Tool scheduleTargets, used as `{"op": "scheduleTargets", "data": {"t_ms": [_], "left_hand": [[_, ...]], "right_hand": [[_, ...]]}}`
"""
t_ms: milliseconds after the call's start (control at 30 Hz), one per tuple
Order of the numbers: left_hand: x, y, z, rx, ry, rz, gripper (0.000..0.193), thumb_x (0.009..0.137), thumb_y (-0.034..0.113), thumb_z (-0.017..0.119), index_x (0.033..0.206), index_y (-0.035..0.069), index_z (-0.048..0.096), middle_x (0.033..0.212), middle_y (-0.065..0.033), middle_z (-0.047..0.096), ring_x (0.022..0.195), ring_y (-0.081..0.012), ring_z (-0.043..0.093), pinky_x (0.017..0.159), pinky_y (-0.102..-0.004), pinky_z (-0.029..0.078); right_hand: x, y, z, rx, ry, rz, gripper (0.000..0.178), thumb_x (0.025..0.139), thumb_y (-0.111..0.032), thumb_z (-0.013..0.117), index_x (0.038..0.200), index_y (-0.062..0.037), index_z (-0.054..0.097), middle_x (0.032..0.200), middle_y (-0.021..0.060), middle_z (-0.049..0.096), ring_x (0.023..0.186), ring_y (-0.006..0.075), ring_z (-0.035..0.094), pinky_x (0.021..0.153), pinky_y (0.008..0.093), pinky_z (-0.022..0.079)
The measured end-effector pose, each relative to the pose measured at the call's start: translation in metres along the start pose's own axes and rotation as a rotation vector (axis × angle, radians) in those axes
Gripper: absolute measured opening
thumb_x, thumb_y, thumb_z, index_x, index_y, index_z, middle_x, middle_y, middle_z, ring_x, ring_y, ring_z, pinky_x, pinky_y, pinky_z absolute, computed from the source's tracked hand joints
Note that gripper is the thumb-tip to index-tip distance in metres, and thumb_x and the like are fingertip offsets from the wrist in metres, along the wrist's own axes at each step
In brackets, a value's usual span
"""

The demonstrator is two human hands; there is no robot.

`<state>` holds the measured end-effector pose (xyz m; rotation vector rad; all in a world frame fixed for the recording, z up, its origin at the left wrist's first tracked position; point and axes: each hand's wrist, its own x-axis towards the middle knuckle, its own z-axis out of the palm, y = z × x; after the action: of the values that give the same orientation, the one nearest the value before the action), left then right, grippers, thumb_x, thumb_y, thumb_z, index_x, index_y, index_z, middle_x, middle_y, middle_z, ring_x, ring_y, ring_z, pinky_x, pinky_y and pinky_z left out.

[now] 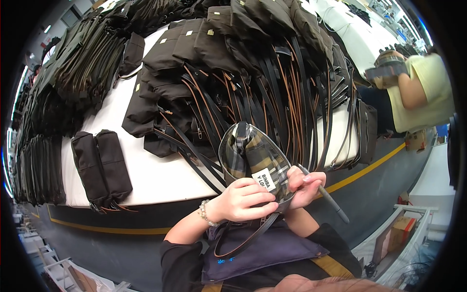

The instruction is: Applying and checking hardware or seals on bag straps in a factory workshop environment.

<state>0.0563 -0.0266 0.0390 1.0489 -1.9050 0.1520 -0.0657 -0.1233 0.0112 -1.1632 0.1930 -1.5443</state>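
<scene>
At lower centre, the curled left hand (247, 200) and right hand (306, 187) grip a plaid-lined bag (263, 150); the right also holds a grey pen (333, 203).

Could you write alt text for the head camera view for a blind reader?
A person's left hand and right hand hold open a plaid-lined fabric bag, the right also holding a grey pen-shaped tool. Beyond, dark brown fabric bags with black straps cover much of a white table; a co-worker in a yellow top is at right.
</scene>
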Motion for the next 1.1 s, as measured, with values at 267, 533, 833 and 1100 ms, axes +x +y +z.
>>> {"op": "scheduleTargets", "data": {"t_ms": [267, 533, 833, 1100], "left_hand": [[0.013, 0.001, -0.015, -0.431, -0.191, -0.502, 0.018, 0.074, 0.013, 0.058, 0.091, 0.011, 0.063, 0.077, 0.0038, 0.062, 0.076, -0.0111, 0.055, 0.081, -0.0283, 0.030], [0.008, 0.007, -0.003, -0.210, -0.132, -0.557, 0.016, 0.068, 0.016, 0.068, 0.079, 0.012, 0.057, 0.075, 0.0027, 0.059, 0.075, -0.0122, 0.056, 0.079, -0.0303, 0.033], [0.018, 0.004, -0.010, -0.201, -0.510, -0.470, 0.020, 0.066, 0.007, 0.060, 0.085, 0.010, 0.058, 0.072, -0.0011, 0.057, 0.073, -0.0153, 0.055, 0.073, -0.0295, 0.036], [0.028, -0.006, -0.025, -0.387, -0.293, -0.442, 0.008, 0.078, 0.013, 0.056, 0.072, 0.009, 0.057, 0.063, -0.0011, 0.052, 0.065, -0.0160, 0.051, 0.075, -0.0297, 0.033]], "right_hand": [[-0.001, 0.003, -0.010, -0.139, -0.061, -0.047, 0.029, 0.093, -0.032, 0.035, 0.083, -0.0050, 0.038, 0.045, 0.0007, 0.035, 0.036, 0.0090, 0.029, 0.042, 0.0261, 0.028], [0.000, -0.011, -0.014, -0.278, -0.392, -0.271, 0.023, 0.084, -0.020, 0.056, 0.092, -0.0047, 0.041, 0.069, 0.0079, 0.050, 0.054, 0.0158, 0.046, 0.049, 0.0288, 0.037], [0.012, -0.057, -0.007, -0.607, -1.001, -0.506, 0.033, 0.077, -0.042, 0.061, 0.080, -0.0195, 0.037, 0.081, -0.0043, 0.065, 0.081, 0.0122, 0.055, 0.080, 0.0379, 0.020], [0.013, -0.050, -0.023, -0.245, -0.811, -0.563, 0.040, 0.079, -0.041, 0.061, 0.083, -0.0109, 0.034, 0.071, 0.0052, 0.063, 0.055, 0.0147, 0.051, 0.063, 0.0302, 0.037]]}}
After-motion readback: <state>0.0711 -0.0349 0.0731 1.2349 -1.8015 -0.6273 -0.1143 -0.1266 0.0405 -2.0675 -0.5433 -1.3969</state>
